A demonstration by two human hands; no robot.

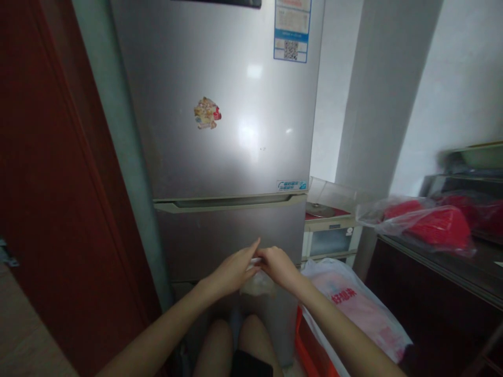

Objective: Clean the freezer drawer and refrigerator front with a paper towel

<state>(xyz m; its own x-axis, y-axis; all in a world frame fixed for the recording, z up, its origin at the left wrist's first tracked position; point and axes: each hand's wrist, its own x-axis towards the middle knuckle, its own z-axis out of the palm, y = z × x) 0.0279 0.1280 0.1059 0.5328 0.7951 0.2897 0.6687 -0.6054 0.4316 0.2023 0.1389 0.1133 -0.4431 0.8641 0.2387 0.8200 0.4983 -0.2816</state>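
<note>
My left hand (pixel 236 269) and my right hand (pixel 277 266) meet in front of the lower part of a silver fridge (pixel 220 131). Both pinch the top of a small clear plastic bag (pixel 257 283) that hangs between them; its contents are too blurred to name. My left index finger sticks out upward while the other fingers close on the bag. My right hand's fingers are curled on the bag's top edge. My knees (pixel 236 340) show below the hands.
A dark red door (pixel 51 183) stands at the left. A white-and-pink plastic bag (pixel 353 309) lies on the floor at the right beside an orange-red crate (pixel 310 345). A dark counter (pixel 451 262) holds red items in clear bags (pixel 428 225). A small white cabinet (pixel 330 235) stands behind.
</note>
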